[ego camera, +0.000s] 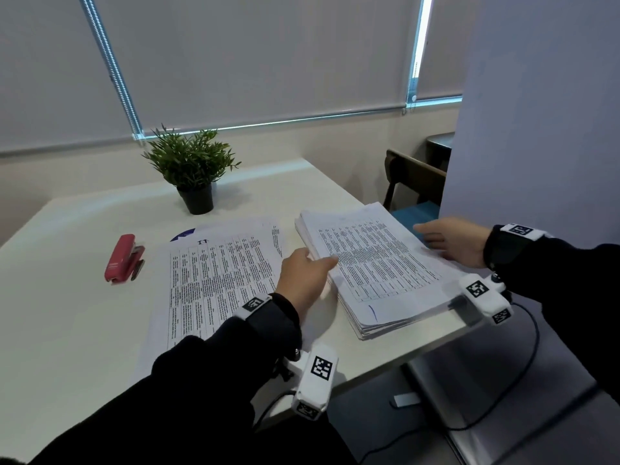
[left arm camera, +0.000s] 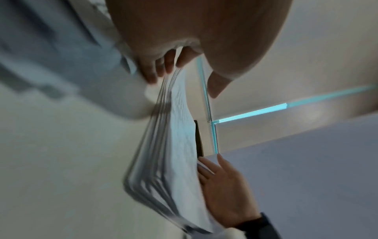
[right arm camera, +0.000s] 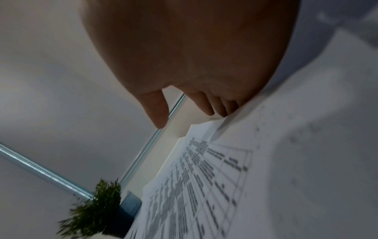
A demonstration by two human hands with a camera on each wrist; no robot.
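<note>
Papers in a thick stack sat at the right-hand near corner of the white table, with the stack's near right corner jutting a little past the table's edge. The person's left hand had hold of the stack's left edge: the thumb reached over onto the printed top page, while the fingers curled in against the layered sheet edges, as the blurred left wrist view showed. The right hand was on the opposite side, flat and loose, its straight fingers laid along the stack's right edge without curling round anything. So the stack was bracketed between the two hands, both in dark sleeves with tagged bands at the wrists. Just to the left of the stack, partly under the left forearm, a second lot of printed sheets lay flat on the table, covered with the same sort of tables of text. Further left, well apart from the papers, a red stapler lay on its own. Toward the far side of the table stood a small green plant in a black pot, and beyond the right far corner was a wooden chair.
</note>
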